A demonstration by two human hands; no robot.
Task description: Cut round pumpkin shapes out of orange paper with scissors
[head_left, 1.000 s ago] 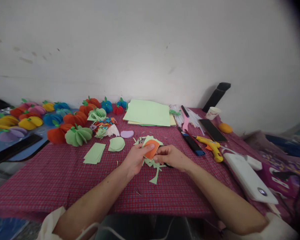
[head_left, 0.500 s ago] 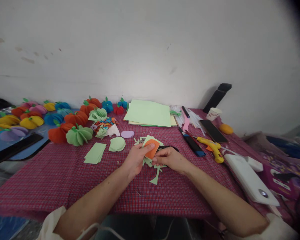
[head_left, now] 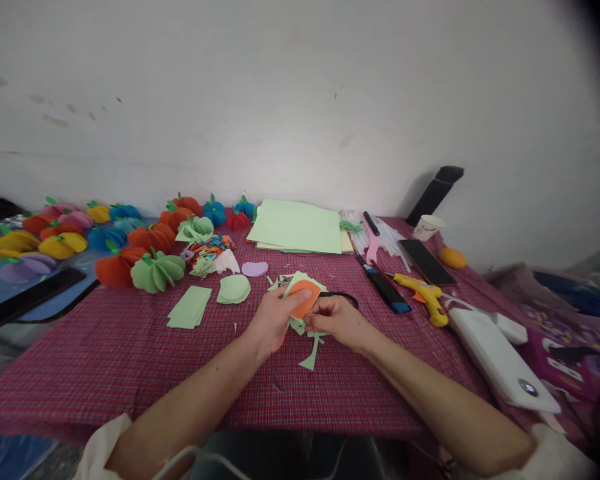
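Observation:
My left hand (head_left: 273, 319) grips an orange paper template (head_left: 303, 298) laid over light green paper (head_left: 299, 277), thumb on top. At the right edge of these sheets, my right hand (head_left: 337, 321) is closed in a pinch on the green paper; its fingertips are partly hidden. Behind the right hand lies a black looped handle (head_left: 350, 295), perhaps of scissors, mostly covered. Green paper scraps (head_left: 310, 357) lie under and around both hands.
Left of my hands are green round cutouts (head_left: 234, 289), green rectangles (head_left: 190, 307) and colourful paper pumpkins (head_left: 157, 270). Green sheets (head_left: 297, 225) lie behind. To the right are a box cutter (head_left: 387, 287), a yellow glue gun (head_left: 430, 297), a phone (head_left: 427, 262) and a white power bank (head_left: 505, 360).
The orange template and green paper have tilted slightly in my left hand. My right hand has shifted a little, and more of the black handle shows.

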